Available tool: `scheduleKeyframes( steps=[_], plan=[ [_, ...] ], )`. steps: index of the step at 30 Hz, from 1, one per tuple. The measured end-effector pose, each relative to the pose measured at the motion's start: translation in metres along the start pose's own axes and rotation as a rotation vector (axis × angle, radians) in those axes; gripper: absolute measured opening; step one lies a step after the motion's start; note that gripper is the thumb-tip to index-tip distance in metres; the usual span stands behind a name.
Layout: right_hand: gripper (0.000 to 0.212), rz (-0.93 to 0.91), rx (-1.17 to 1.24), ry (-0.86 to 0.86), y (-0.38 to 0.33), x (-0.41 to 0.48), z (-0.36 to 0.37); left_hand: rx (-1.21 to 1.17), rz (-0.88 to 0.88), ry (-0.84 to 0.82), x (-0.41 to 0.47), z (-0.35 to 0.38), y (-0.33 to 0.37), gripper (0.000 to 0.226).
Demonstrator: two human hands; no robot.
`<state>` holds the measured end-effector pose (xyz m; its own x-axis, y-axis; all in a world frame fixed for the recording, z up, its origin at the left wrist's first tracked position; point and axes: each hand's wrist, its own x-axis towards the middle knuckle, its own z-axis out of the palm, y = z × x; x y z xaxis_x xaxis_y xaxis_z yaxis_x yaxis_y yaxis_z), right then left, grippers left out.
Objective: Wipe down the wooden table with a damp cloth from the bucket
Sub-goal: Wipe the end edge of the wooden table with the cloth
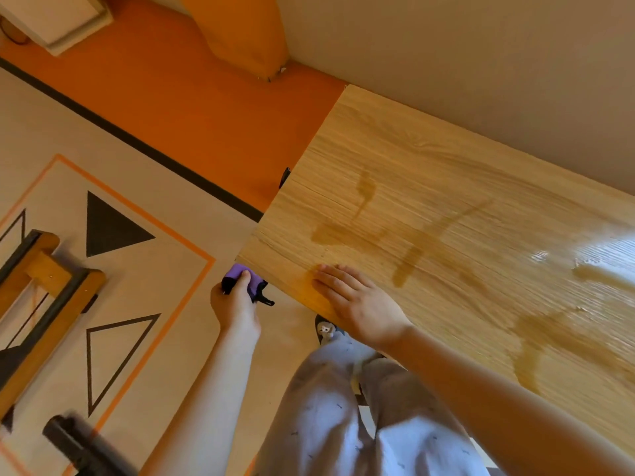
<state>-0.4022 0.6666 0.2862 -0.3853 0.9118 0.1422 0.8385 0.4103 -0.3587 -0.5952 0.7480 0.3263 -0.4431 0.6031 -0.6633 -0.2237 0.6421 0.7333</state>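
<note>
Judging from how the desk [446, 159] lies, the wipe-down looks begun but far from finished: wet streaks [409, 255] cross the middle of the desk top and a glossy pool of water [598, 276] sits toward the desk's right end, while the band along the desk's wall-side edge looks dry and untouched. The purple cloth [245, 278] is not on the desk at this moment; it is bunched just off the desk's near corner, over the floor, and the left grip [237, 300] is closed round it with the thumb pressed on top. The right grip [357, 304] is wide, fingers straight and flat on the desk's near edge close to that same corner, holding nothing. What is left, I would say, is to bring the cloth onto the desk, take up the pooled water and cover the dry band. As for containers, no bucket can be made out: a dark blurred thing [79, 444] lies on the patterned rug [165, 286] well apart from the desk, and I cannot tell what it is or whether it holds anything
</note>
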Motion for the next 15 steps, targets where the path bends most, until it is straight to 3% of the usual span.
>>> scheduleKeyframes(
  steps=[6, 12, 15],
  plan=[
    [0.044, 0.003, 0.005, -0.018, 0.0, 0.0, -0.003, 0.033, -0.043, -0.064, -0.035, -0.003, -0.046, 0.02],
    [0.043, -0.005, 0.095, -0.027, 0.003, 0.001, -0.003, -0.003, 0.102, 0.086, 0.007, 0.001, 0.003, 0.012],
    [0.043, -0.019, 0.109, 0.004, 0.003, 0.001, 0.002, -0.027, 0.154, 0.084, 0.018, 0.005, 0.012, 0.012]
  ],
)
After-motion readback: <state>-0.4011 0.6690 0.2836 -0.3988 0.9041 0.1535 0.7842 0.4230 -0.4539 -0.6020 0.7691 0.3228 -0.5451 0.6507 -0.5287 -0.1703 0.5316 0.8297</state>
